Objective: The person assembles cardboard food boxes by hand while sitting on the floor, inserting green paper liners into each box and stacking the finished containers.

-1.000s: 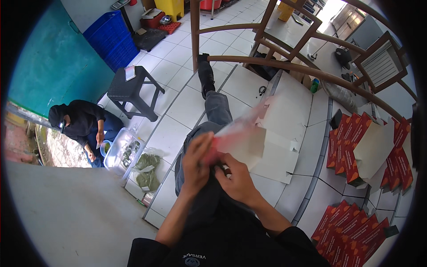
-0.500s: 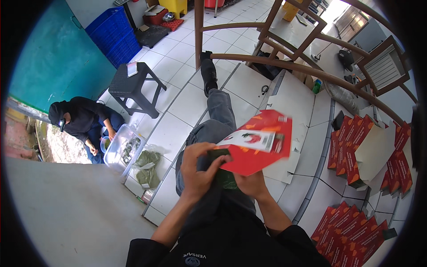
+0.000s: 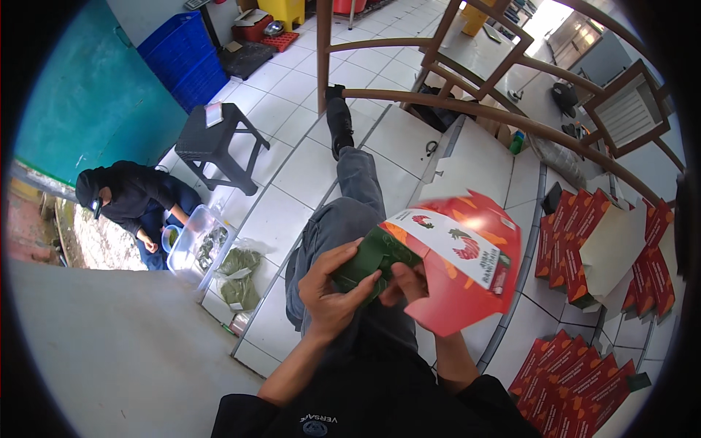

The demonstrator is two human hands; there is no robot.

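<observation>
Head view, looking down at lap of a seated person w/ grey trousers, one leg stretched out over white tiled floor (image 3: 292, 182). Left hand (image 3: 332, 288) is closed round the green flap end of a red printed cardboard food box (image 3: 456, 266), thumb on top, fingers curled under. Right hand (image 3: 405, 281) is mostly hidden behind the box; fingers pinch the card near the fold, so it's gripping the same box, though exact finger positions can't be made out. Box is held up in front of the chest, above the lap, partly unfolded, tilted, printed red face w/ white band turned toward the camera, touching both hands and nothing else.

Right of the lap: fanned stacks of flat red cardboard box blanks (image 3: 569, 241) on the floor, another stack (image 3: 569, 372) lower right, near the person's right elbow. Flat white card sheets (image 3: 467, 160) lie on the floor beyond the box. Curved brown wooden frame pieces (image 3: 496, 120) arc across the top.

Left side, well apart from the hands: another person in dark clothes (image 3: 135, 201) crouched by a clear plastic tub (image 3: 197, 244) holding green leaves; more green leaves in a clear bag (image 3: 237, 277) just beside the tub. Black plastic stool (image 3: 212, 142) stands behind, blue plastic crate (image 3: 182, 58) farther back near teal wall (image 3: 80, 109).
</observation>
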